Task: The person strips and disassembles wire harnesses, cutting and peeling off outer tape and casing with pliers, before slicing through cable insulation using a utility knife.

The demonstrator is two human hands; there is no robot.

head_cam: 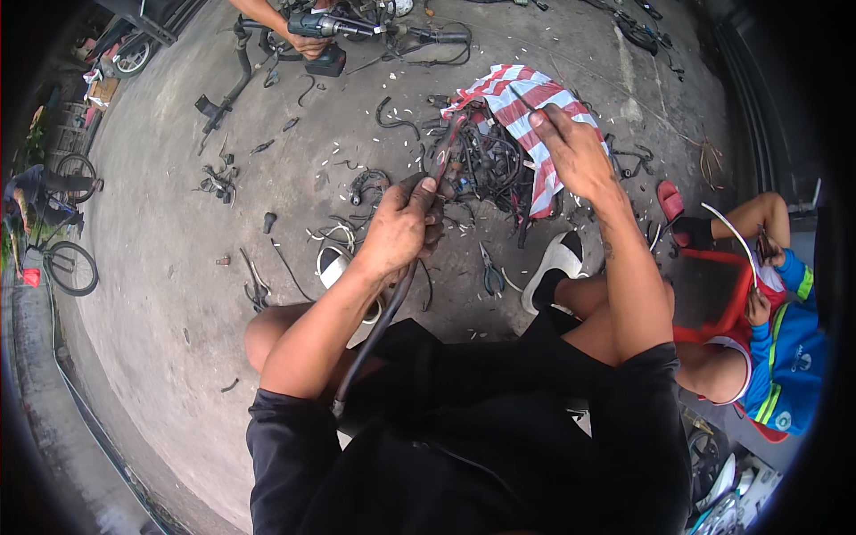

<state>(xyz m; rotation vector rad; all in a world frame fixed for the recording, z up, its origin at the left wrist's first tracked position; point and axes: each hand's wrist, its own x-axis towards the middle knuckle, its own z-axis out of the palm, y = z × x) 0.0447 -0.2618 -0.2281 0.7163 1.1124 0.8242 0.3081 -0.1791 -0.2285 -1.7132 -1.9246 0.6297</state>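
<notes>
My left hand [408,224] grips a thick black cable [384,321] that runs down across my lap. Above the fist, its reddish upper length [447,150] looks slit or stripped. My right hand [575,154], raised to the right, holds a slim tool [523,97] with a dark, blade-like tip and a bit of red at the grip; its exact kind is unclear. Beneath both hands lies a heap of wiring harness pieces and connectors [491,160], partly on a red-and-white striped plastic sheet or bag [528,120]. Pliers [491,273] rest on the concrete between my shoes.
At the top, another person's hand [311,45] holds a cordless power tool [328,30] over cable parts. To the right, a seated person in a blue jacket [789,354] holds a white strip [735,234]. Wire scraps [221,180] litter the floor. Bicycles [70,267] stand far left.
</notes>
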